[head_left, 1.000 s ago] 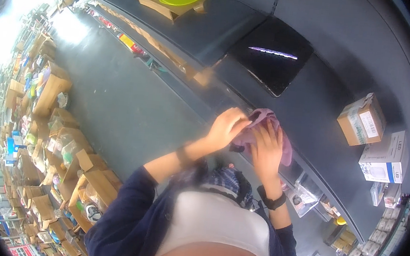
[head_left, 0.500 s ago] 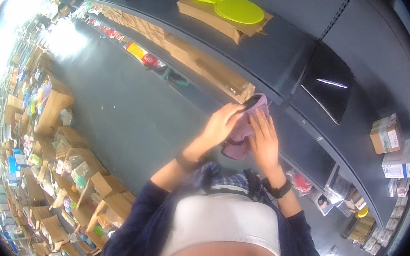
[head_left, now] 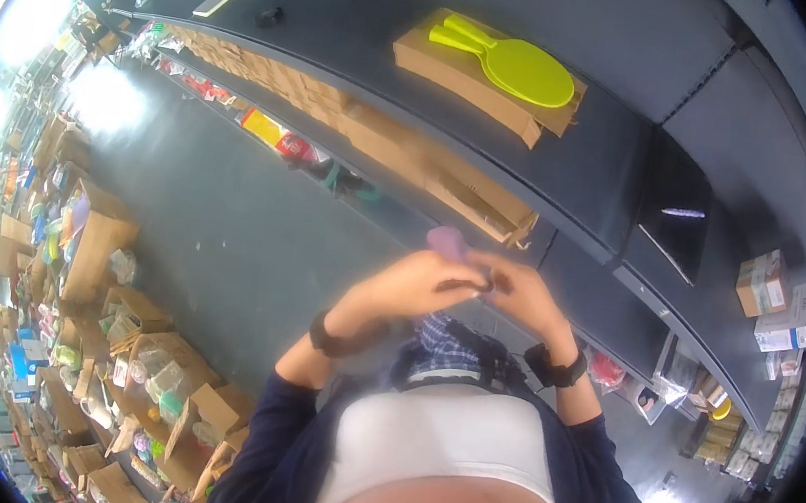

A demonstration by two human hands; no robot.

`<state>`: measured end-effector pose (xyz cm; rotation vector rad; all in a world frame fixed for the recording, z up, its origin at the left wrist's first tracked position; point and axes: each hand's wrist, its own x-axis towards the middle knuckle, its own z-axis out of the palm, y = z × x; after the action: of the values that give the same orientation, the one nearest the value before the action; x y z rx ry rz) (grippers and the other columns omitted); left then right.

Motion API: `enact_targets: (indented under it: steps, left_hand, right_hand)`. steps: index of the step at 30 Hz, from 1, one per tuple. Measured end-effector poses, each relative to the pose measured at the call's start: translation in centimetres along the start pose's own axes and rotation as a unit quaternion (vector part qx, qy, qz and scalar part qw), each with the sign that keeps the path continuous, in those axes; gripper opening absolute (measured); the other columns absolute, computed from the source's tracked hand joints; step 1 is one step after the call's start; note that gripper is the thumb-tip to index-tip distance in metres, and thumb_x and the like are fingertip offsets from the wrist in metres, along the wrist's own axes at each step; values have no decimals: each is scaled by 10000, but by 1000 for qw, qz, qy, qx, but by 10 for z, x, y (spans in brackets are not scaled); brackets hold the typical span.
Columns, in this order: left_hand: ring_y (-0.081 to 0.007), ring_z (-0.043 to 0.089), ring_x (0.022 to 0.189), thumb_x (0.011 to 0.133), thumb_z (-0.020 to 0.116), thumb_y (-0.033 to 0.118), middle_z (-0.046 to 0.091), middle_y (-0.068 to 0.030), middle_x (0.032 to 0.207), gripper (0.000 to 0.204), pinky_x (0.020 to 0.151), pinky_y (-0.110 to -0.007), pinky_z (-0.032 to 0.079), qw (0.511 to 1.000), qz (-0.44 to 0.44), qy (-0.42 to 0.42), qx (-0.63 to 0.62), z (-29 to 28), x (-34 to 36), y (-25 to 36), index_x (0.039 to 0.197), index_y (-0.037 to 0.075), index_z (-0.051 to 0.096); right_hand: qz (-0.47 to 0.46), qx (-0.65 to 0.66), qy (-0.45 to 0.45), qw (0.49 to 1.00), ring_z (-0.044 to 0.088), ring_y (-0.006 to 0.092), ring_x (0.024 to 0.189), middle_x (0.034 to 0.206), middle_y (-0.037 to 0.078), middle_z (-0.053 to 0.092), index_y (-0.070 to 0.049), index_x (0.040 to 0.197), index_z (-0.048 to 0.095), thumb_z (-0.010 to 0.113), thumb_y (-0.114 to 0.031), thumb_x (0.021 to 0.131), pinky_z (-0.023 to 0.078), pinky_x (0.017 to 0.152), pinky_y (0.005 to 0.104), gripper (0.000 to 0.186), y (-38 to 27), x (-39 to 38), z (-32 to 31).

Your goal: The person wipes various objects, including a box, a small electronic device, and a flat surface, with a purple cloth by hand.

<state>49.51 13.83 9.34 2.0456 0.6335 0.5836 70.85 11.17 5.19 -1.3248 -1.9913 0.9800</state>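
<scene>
A mauve fabric item [head_left: 447, 243] is held in front of my body, mostly hidden behind my hands; only a rounded part of it shows above my fingers. My left hand [head_left: 417, 287] is closed on it, fingers curled and pinching toward the right. Opposite, my right hand [head_left: 524, 296] has bent fingers closed on the same item, its fingertips nearly meeting the left ones. Something small and dark shows between the fingertips, too blurred to tell. The item's exact kind cannot be made out.
Ahead stands a dark shelf [head_left: 347, 39] with yellow-green paddles [head_left: 530, 72] on a cardboard box [head_left: 460, 81]. A dark flat panel [head_left: 673, 221] and small boxes [head_left: 763, 283] lie to the right. Open cartons of goods [head_left: 102, 240] line the left, across the grey floor [head_left: 222, 193].
Both hands have moved down toward my body and curled inward around the mauve item. Less of it shows now. The view has shifted, so the shelf appears farther right and lower.
</scene>
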Motion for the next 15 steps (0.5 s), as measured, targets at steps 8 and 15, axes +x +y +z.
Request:
enact_targets:
  steps: [8,15]
  left_hand:
    - [-261,584,761,771,607,97,612,-111,839,148,682,-312,466,890,-21,366,271,-86,17,-33,903,36,637]
    - [-311,483,1016,733,575,124,531,-123,1079,349,870,-422,387,847,55,338,408,-74,85,-125,1076,63,553]
  right_hand:
    - [-90,-94,268,955,607,280,650,701,154,601,6,937,589,581,-66,801,480,624,340,154,-34,65,9]
    - [-65,-339,225,911,501,337,1053,1078,201,550,-6,1178,464,596,-261,756,339,976,442,511,5,167,34]
